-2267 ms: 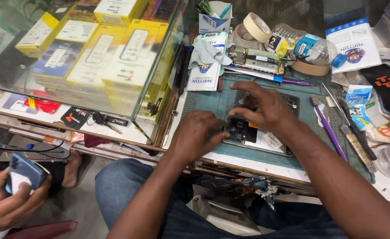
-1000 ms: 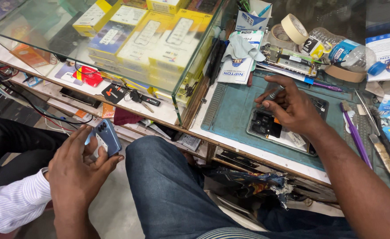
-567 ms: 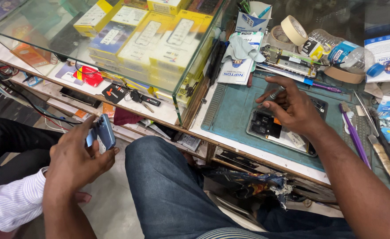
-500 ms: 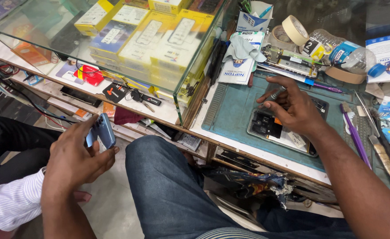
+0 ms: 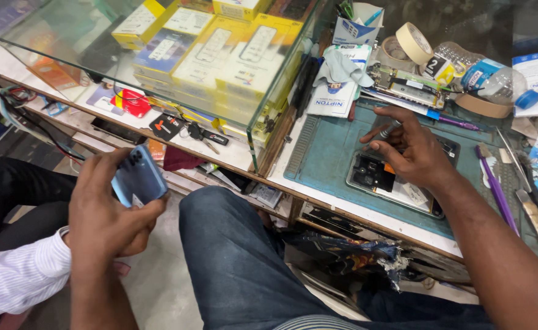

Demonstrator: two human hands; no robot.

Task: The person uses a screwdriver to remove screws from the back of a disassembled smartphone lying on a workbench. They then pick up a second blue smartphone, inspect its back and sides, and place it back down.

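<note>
Our left hand point(image 5: 107, 214) has its fingers closed around a blue phone back cover point(image 5: 139, 177), held low beside our knee, off the worktop. Our right hand point(image 5: 412, 150) rests on the opened phone point(image 5: 376, 177) lying on the teal mat point(image 5: 330, 143), fingers pinching a small metal screwdriver point(image 5: 388, 129).

left hand point(image 5: 107, 211) gripping, right hand point(image 5: 412, 150) pinching

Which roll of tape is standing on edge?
The cream masking tape roll at the back leans upright; the brown roll beside the plastic bottle lies flat.
</note>
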